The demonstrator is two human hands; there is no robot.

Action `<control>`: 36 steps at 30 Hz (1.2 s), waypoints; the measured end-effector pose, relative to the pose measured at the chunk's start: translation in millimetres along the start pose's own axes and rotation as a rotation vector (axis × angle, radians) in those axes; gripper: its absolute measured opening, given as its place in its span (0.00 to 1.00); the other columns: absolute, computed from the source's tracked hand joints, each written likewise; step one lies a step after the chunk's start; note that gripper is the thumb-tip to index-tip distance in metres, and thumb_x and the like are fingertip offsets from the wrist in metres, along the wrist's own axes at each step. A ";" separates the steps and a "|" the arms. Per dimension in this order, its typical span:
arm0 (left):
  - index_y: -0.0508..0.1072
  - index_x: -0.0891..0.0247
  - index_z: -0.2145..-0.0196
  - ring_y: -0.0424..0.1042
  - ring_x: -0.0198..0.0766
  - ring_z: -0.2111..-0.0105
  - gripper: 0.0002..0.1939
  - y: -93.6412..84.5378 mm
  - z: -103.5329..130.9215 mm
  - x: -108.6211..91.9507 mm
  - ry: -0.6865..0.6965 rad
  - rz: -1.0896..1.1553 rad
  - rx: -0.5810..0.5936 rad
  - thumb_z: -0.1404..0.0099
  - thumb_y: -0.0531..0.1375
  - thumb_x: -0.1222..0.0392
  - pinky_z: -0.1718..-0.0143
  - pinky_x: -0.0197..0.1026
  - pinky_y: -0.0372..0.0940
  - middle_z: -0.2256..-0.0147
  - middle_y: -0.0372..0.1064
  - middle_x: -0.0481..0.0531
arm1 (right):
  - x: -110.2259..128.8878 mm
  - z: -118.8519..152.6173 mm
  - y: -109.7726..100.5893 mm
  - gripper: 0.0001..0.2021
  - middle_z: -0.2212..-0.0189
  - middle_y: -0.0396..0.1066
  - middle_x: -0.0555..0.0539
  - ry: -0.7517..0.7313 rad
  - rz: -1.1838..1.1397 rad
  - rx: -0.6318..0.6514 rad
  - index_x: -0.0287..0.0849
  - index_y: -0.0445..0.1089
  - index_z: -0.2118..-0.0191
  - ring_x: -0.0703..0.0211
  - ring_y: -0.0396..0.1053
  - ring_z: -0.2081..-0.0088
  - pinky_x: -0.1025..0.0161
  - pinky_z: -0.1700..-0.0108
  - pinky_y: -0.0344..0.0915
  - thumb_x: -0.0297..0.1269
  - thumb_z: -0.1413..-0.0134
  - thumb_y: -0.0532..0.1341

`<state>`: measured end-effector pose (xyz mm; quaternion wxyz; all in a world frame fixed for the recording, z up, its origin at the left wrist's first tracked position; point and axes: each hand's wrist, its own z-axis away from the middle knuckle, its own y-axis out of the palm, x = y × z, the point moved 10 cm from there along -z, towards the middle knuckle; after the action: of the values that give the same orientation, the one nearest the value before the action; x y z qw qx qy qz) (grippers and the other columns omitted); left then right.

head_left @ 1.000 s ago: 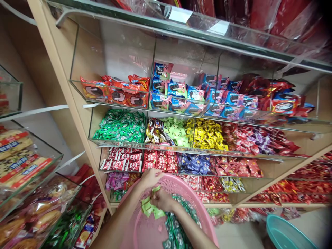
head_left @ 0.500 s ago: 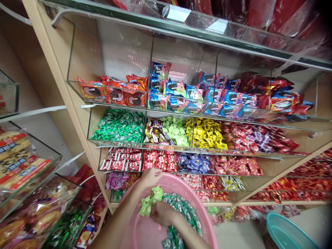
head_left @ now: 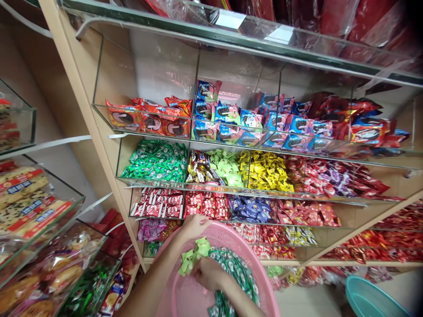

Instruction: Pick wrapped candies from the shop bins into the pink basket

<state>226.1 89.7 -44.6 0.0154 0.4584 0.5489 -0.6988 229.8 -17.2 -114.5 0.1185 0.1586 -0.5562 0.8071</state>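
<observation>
A large pink basket stands low in front of me, a mass of dark green wrapped candies along its right side. My left hand lies closed over the far rim of this basket, some of its fingers hidden. Inside the basket is my right hand, its fingers curled against a small bunch of light green wrapped candies. A pink curved edge shows below that bunch; I cannot make out what it belongs to.
Tiered glass shelves hold bright green candies, light green candies, yellow candies and blue snack packs. Bagged pastries fill the left shelves. A teal basin sits on the floor at right.
The view has shifted slightly, so the shelves appear a little further right. Both hands keep nearly the same places at the pink basket.
</observation>
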 end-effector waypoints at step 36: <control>0.76 0.59 0.69 0.67 0.37 0.71 0.18 -1.1 1.3 -1.9 0.007 -0.013 -0.010 0.37 0.52 0.47 0.71 0.33 0.51 0.75 0.71 0.47 | 15.7 -1.4 -5.4 0.14 0.62 0.75 0.39 0.067 0.062 -0.163 0.41 0.69 0.55 0.48 0.73 0.59 0.61 0.62 0.64 0.34 0.47 0.56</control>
<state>225.8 88.2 -42.6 0.0111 0.4573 0.5553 -0.6945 217.1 -13.8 -104.3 0.1244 0.1041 -0.6205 0.7672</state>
